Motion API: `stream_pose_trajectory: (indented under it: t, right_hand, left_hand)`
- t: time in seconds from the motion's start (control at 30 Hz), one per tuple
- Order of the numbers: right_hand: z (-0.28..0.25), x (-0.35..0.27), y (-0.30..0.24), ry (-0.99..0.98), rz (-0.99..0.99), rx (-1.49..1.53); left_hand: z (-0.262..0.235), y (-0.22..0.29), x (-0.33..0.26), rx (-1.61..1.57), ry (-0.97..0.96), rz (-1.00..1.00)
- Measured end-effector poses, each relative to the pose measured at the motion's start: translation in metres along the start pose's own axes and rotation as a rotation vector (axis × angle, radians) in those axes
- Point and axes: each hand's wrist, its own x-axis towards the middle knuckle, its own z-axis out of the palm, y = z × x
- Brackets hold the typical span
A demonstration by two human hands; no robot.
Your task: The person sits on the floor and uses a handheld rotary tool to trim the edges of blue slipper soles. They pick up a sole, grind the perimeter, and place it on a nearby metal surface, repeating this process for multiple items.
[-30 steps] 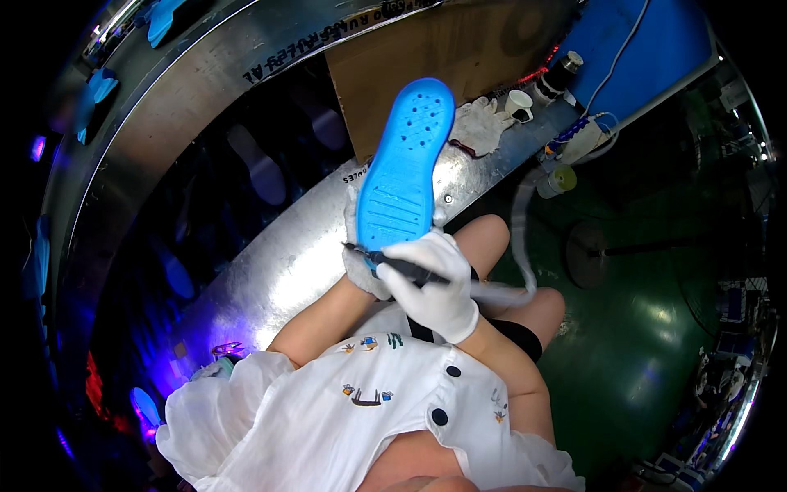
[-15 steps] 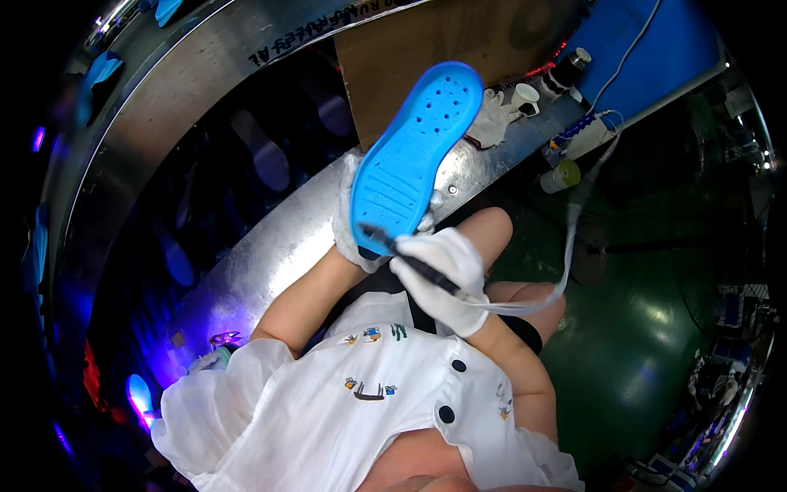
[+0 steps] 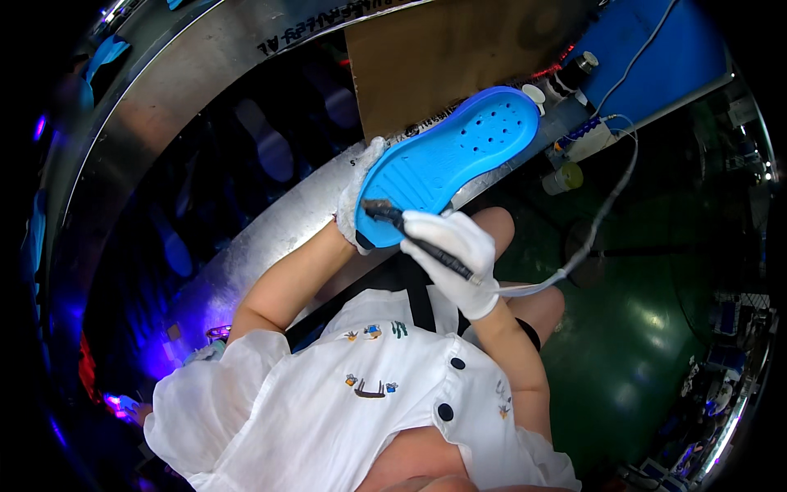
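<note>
A bright blue shoe sole [image 3: 410,176] with a raised rim, small holes at the toe end and ridges toward the heel is held out in front of me. My left hand [image 3: 354,197], in a white glove, is closed around its heel end from the left and underneath; some of the fingers are hidden. My right hand [image 3: 455,254], also gloved in white, grips a black pen-shaped brush [image 3: 434,252]. Its brown bristle tip lies at the heel end inside the sole, and a pale tube [image 3: 602,217] trails from its back end.
Beneath the sole runs a metal ledge [image 3: 283,234], with cardboard [image 3: 443,66] beyond it. Several dark soles [image 3: 266,143] stand to the left. A white cup [image 3: 534,96], a dark bottle [image 3: 578,72] and a yellow-topped container [image 3: 563,178] are at the right, near a blue panel [image 3: 664,49].
The sole's toe end has swung to the right, covering the gloves on the ledge and part of the cup. The brush tip has shifted slightly up, still at the heel.
</note>
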Motion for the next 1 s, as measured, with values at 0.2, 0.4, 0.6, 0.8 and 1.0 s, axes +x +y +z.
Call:
stream_pose_trajectory:
  t: [0.2, 0.4, 0.6, 0.8, 1.0]
  right_hand:
    - [0.0, -0.002, -0.009, -0.11, -0.01, -0.022]
    - [0.0, 0.0, -0.008, -0.128, -0.056, -0.053]
    - [0.002, 0.002, -0.009, -0.141, -0.108, -0.071]
    - [0.004, -0.003, -0.005, -0.058, -0.028, 0.004]
    - [0.007, -0.002, -0.006, -0.082, -0.052, 0.011]
  left_hand:
    - [-0.012, 0.001, -0.001, 0.07, -0.144, 0.012]
    - [-0.012, 0.005, -0.002, 0.066, -0.015, 0.037]
    - [-0.016, 0.005, -0.005, 0.109, -0.097, 0.041]
    - [-0.008, 0.003, -0.008, 0.019, -0.065, -0.011]
    - [-0.015, 0.004, -0.008, 0.114, -0.11, 0.012]
